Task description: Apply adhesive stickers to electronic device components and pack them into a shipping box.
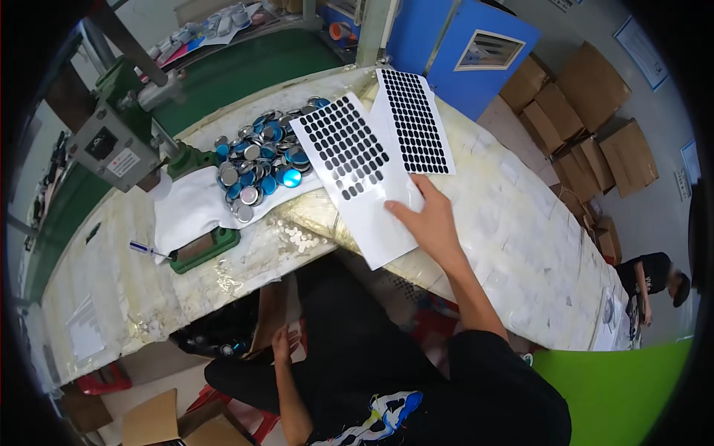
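My right hand (431, 219) grips the lower right edge of a white sheet of black oval stickers (346, 145), thumb on top. Its lower part is bare white backing, and it tilts over the table's near edge. Behind it, a second white sticker sheet (416, 123) with rows of black ovals lies on the table, partly covered by the first. My left hand (285, 343) hangs low beside my leg, below the table edge, fingers apart and holding nothing that I can see. Left of the sheets is a pile of round metal discs (260, 152), silver and shiny blue.
A green hand press (119, 149) stands at the left, white cloth (190, 208) over its base. Near it lie a screwdriver (141, 247) and small whitish pieces (303, 238) on the taped table (506, 223). Cardboard boxes (558, 119) and another person (654, 279) are at the right.
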The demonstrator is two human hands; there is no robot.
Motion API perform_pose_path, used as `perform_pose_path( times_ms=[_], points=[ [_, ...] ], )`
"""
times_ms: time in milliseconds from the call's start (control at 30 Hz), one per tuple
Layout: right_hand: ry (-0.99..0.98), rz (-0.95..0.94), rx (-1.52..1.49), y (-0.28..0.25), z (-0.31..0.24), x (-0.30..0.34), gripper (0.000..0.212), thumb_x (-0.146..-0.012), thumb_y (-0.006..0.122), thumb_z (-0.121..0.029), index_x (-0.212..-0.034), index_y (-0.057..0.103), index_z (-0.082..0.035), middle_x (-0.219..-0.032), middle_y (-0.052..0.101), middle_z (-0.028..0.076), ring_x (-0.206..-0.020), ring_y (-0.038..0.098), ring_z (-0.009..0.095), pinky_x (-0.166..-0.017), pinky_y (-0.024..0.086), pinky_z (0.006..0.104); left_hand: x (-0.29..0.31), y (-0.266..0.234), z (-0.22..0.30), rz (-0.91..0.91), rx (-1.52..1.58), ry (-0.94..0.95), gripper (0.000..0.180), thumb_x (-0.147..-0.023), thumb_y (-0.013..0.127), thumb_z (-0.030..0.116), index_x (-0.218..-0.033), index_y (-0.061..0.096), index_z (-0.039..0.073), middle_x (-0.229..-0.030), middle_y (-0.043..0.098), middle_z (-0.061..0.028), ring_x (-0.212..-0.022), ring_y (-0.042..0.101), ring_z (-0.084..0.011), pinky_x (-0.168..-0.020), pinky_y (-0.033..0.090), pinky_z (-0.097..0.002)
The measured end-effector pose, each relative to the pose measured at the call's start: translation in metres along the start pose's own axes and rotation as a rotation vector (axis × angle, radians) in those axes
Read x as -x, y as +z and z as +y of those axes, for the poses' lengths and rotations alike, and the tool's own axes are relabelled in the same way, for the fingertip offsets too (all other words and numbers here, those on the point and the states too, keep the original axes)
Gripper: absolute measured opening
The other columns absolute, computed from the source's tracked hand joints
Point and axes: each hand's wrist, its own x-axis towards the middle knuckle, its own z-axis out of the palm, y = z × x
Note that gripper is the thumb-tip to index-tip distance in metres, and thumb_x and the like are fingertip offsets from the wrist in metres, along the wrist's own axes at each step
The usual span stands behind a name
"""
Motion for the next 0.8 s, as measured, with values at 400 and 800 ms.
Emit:
perform_pose_path(
  times_ms=[400,800],
  points=[
    [0.052,0.254,0.394,-0.086,0.062,-0.042,0.059,-0.079,0.068,-0.024,-0.124,0.048,0.007,-0.110,0.059,0.019,-0.109,0.053,0.032,-0.096,0.040,0.0360,-0.013,-0.007,-0.022,-0.009,-0.046,-0.017,0.049,-0.089,0.054,0.043,-0.123,0.051,0.008,-0.101,0.066,-0.0093,-0.089,0.063,-0.0199,-0.076,0.050,-0.0345],
    [-0.131,-0.142,0.510,-0.098,0.064,-0.091,0.015,-0.080,0.064,-0.008,-0.093,0.067,-0.003,-0.098,0.061,0.008,-0.088,0.059,0.020,-0.075,0.048,0.0303,-0.007,-0.003,-0.025,0.042,-0.083,-0.001,0.041,-0.092,0.051,0.040,-0.118,0.054,0.009,-0.097,0.066,-0.0068,-0.085,0.063,-0.0168,-0.072,0.048,-0.0341]
  ],
)
